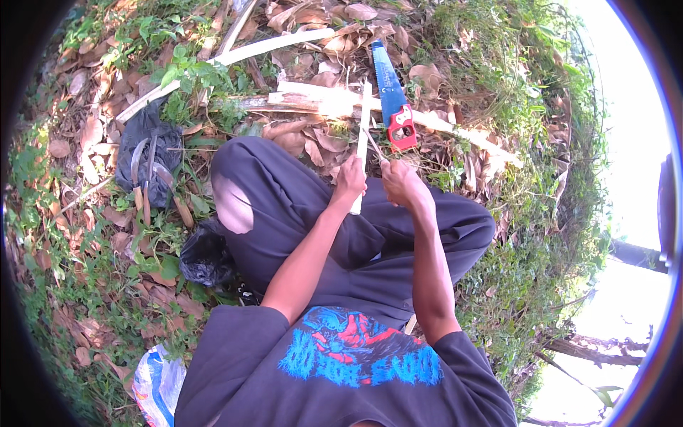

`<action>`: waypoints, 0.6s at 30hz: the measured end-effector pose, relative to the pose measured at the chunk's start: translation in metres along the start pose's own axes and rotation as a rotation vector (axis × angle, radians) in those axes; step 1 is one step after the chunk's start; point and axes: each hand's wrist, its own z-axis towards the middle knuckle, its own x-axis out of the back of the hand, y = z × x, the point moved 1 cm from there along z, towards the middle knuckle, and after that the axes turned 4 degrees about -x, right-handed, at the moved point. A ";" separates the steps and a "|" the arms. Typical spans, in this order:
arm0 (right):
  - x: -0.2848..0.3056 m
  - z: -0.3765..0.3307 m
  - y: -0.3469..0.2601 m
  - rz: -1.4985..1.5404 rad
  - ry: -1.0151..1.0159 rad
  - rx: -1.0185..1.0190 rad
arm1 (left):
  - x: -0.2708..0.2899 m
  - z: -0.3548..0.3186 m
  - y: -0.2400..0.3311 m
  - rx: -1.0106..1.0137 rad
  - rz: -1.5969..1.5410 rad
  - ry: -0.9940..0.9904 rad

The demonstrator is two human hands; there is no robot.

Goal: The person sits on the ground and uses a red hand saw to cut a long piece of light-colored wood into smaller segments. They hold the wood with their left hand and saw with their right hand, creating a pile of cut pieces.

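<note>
My left hand (pixel 350 179) is closed around a pale, narrow wooden stick (pixel 365 117), held nearly upright in the picture over my crossed legs. Just to its right, my right hand (pixel 405 186) is closed on a knife. The knife's narrow blade (pixel 373 142) slants up and left to the stick's right side; whether it touches the wood is too small to tell. The knife's handle is hidden in my fist. Beyond my hands lies a handsaw (pixel 388 89) with a blue blade and a red handle, flat on the leaves.
Split pieces of wood (pixel 313 99) and a long pale strip (pixel 274 46) lie ahead on dry leaves. To the left, several curved blades with wooden handles (pixel 147 181) rest on a black plastic bag (pixel 158 132). A white and blue bag (pixel 158 384) sits at the lower left.
</note>
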 end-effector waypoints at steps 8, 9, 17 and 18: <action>0.013 0.010 0.014 -0.025 -0.234 0.027 | -0.005 0.009 -0.007 -0.037 0.209 0.031; 0.014 0.012 0.009 -0.264 -0.247 0.153 | -0.005 0.010 -0.010 -0.035 0.212 0.032; -0.063 0.047 -0.005 0.165 -0.062 -0.135 | -0.004 0.000 -0.015 -0.123 0.300 0.018; -0.069 0.041 -0.006 0.136 -0.066 -0.136 | -0.005 -0.004 -0.016 -0.117 0.301 0.013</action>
